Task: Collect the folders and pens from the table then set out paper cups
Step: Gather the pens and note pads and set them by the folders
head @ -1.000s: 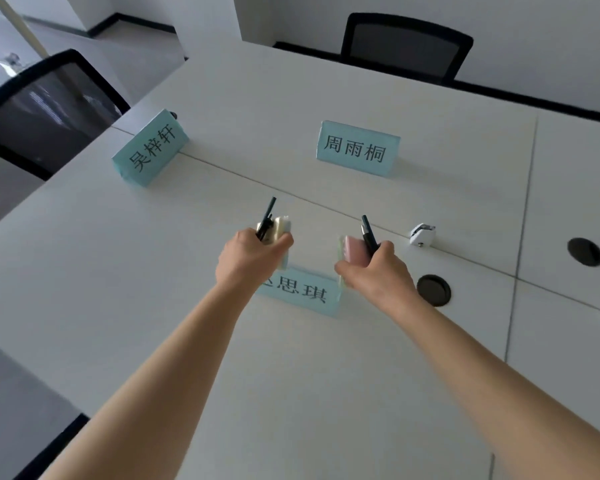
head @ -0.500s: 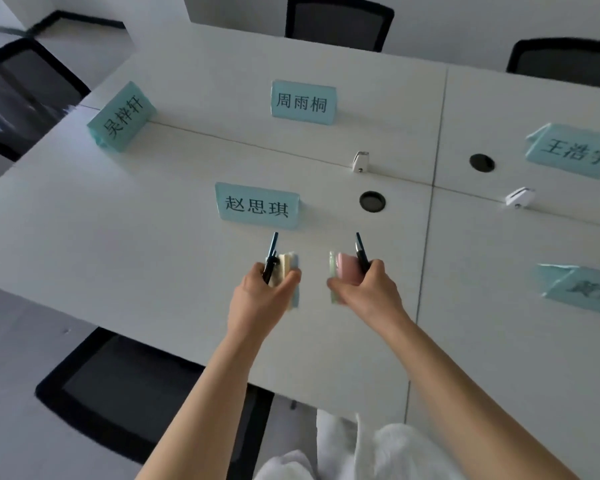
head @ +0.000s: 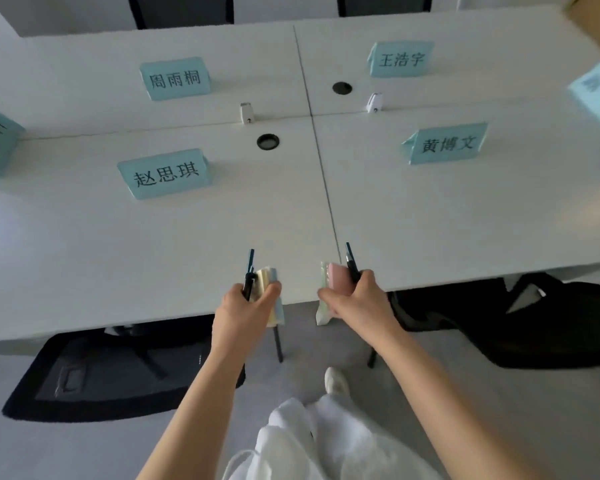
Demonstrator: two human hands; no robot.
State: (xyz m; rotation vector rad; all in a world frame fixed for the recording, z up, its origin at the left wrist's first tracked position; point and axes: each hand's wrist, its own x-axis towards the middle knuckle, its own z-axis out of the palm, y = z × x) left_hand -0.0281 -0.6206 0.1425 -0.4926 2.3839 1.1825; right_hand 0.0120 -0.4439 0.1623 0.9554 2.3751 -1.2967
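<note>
With a pen (head: 249, 271) and folders (head: 269, 289) clenched in the left hand (head: 241, 308), likewise the right hand (head: 355, 301), both bundles should be kept upright.

- A white surface (head: 430, 216) fills the room's middle, built of panels that meet at thin dark seams.
- Two round black cable ports (head: 267, 142) are set into it.
- Teal name cards (head: 165, 173) stand spread across the top.
- Black mesh chairs (head: 118, 372) are tucked in at the near edge, above a grey floor (head: 482, 393).
- More dark chair backs (head: 181, 10) line the far side.
</note>
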